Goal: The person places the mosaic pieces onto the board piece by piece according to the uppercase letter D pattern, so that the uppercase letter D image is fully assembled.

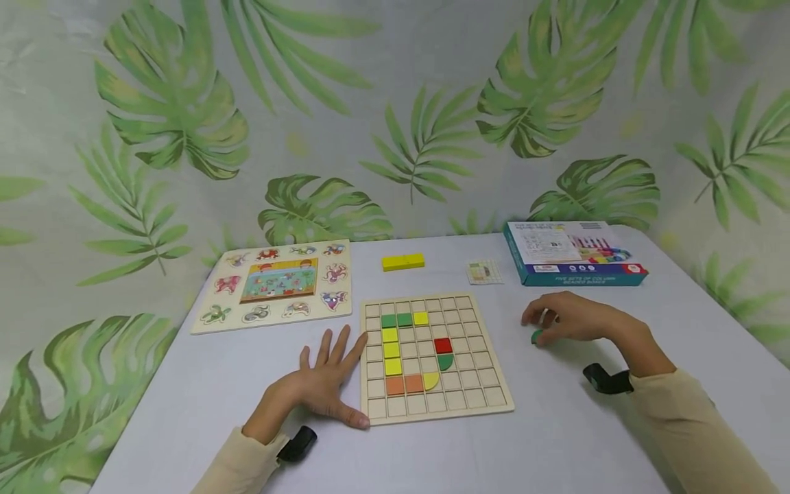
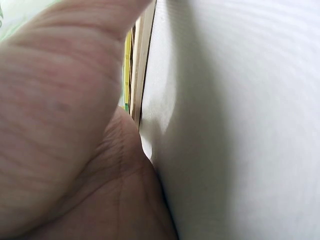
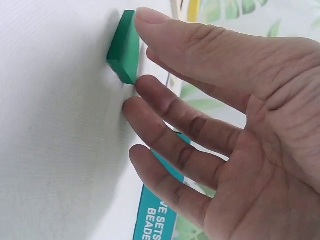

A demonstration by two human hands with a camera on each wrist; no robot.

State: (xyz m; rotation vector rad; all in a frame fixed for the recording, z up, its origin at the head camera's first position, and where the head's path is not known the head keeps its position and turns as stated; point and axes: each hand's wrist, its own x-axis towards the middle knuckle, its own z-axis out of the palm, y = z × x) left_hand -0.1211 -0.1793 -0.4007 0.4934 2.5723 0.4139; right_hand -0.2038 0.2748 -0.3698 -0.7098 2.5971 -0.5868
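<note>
At the left side of a wooden grid board [image 1: 437,406], my left hand [image 1: 327,384] lies with fingers spread, its thumb and fingertips right at the board's edge. Its palm fills much of the left wrist view. The right hand [image 1: 570,319] is low over the cloth, right of the board. Its thumb and fingertips pinch a small green tile [image 3: 127,52] close to the white surface, while the other fingers are loosely bent. Square tiles in green, yellow [image 1: 391,349], orange [image 1: 413,383] and red [image 1: 443,345] sit on the board, along with green [image 1: 445,361] and yellow [image 1: 431,380] quarter-rounds.
A puzzle board with sea animals [image 1: 204,317] lies at the back left. Behind the grid board are a yellow bar [image 1: 403,262] and a small printed card [image 1: 484,272]. A teal bead-set box [image 1: 580,280] stands at the back right, beyond the right hand.
</note>
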